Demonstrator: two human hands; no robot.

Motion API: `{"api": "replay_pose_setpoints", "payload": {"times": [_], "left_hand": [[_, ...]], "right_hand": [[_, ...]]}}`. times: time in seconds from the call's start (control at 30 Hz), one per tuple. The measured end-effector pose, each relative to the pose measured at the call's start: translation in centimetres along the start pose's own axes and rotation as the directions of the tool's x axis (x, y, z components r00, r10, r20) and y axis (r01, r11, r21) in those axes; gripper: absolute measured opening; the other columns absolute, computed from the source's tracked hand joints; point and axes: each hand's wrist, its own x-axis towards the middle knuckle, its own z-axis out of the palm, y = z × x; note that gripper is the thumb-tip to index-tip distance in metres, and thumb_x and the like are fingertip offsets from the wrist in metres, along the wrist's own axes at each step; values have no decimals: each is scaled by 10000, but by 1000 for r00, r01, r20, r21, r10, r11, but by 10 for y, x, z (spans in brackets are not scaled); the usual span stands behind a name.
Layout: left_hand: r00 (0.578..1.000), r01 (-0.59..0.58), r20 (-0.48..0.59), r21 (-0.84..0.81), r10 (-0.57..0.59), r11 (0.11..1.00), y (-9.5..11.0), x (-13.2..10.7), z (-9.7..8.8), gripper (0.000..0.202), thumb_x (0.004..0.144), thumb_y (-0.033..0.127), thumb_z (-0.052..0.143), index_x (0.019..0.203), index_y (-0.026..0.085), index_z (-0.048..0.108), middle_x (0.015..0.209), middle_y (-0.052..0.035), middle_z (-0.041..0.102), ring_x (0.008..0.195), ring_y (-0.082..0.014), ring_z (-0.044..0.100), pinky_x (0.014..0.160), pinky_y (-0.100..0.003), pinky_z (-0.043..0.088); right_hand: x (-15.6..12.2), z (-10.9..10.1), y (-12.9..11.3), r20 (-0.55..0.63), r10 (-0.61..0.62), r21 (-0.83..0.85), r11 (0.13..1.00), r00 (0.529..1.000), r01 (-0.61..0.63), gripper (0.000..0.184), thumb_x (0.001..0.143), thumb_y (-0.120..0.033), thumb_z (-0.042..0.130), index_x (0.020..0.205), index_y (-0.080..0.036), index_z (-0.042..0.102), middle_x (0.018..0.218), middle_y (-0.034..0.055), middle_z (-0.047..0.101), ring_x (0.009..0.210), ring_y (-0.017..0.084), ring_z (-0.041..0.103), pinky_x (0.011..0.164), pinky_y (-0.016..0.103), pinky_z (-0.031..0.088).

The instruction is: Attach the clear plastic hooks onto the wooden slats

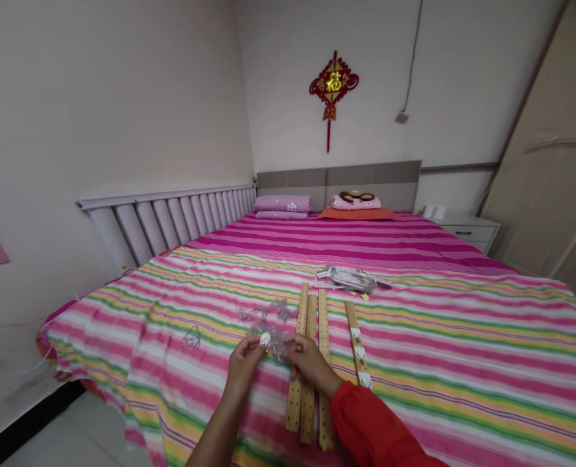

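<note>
Hands meet low over the near edge of the bed (438,363). The left hand (242,366) has its grip pinched shut, thumb and fingertips on a small white piece (265,339). The right hand (311,364), coming out of a red sleeve (375,425), has its grip closed on the other side of a clear plastic bundle (279,344) that the white piece sits against. How the two parts join is too small to tell.

The bundle looks light, thin and springy, probably slick, and it seems to be a tangle of small parts that could snag on one another. The white piece looks stiffer, so it is the safer place to hold, pinched at its edges rather than squeezed. The soft striped cover would let a dropped clear part sink in and be hard to spot.

More clear pieces (268,312) lie at 12 o'clock from the hands, and one stray clear piece (192,337) lies at 9 o'clock from the left hand. Three wooden strips (323,318) with rows of holes lie side by side, running from 6 to 12 o'clock, and the right hand rests over them. A fourth strip (352,321) at 3 o'clock carries white hooks. A plastic packet (349,279) lies at 1 o'clock, and the pillows (283,204) are far off at 12.
</note>
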Motion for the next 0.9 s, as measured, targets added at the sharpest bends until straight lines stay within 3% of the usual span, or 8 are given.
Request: {"api": "replay_pose_setpoints", "payload": {"times": [0.17,0.37,0.5,0.6,0.7,0.8,0.9], "left_hand": [[997,61,53,-62,-58,996,9,-6,10,319,534,343,738,764,154,622,646,24,629,602,-109,587,631,-234,475],[966,-134,244,203,83,970,27,-8,32,193,577,267,689,722,144,657,601,14,599,562,-111,548,551,-214,432],[882,-392,412,367,230,844,32,-10,60,154,624,174,598,747,171,690,715,-17,599,640,-126,552,588,-223,442],[804,-534,528,443,272,720,37,-13,82,238,625,108,529,771,190,698,720,-10,552,638,-122,524,581,-220,424],[738,-615,617,448,274,649,40,-13,104,259,620,79,508,765,190,691,711,-5,549,638,-121,508,584,-220,407],[714,-610,655,411,247,677,39,-9,125,348,640,101,537,943,190,683,724,-4,599,649,-127,533,616,-231,421],[725,-522,667,370,171,768,36,-5,143,459,679,168,570,1135,185,610,733,-3,635,646,-134,567,621,-241,440]], "right_hand": [[-2,-11,-11,-3,-7,123,992,1000,7,248,680,-417,572,729,-174,571,567,-40,602,311,67,431,332,197,293],[-10,-38,-39,-73,-122,163,978,990,132,290,625,-403,702,799,-172,677,654,-17,646,518,104,537,502,225,422],[-20,-60,-43,-106,-192,100,974,976,203,219,605,-375,741,672,-173,687,577,-21,626,556,124,547,522,232,420],[-28,-79,-37,-125,-138,99,984,982,151,258,590,-402,751,578,-169,641,481,-40,576,456,103,505,470,228,398],[-35,-96,-32,-132,-81,149,984,988,101,315,562,-451,766,603,-170,629,477,-36,600,434,113,536,483,249,444],[-40,-113,-31,-152,-33,214,975,988,66,366,506,-470,798,626,-173,621,492,-30,631,451,129,584,511,267,486],[-45,-129,-31,-162,23,262,965,987,21,397,475,-484,810,626,-168,623,498,-12,655,485,145,626,527,266,504]]}}
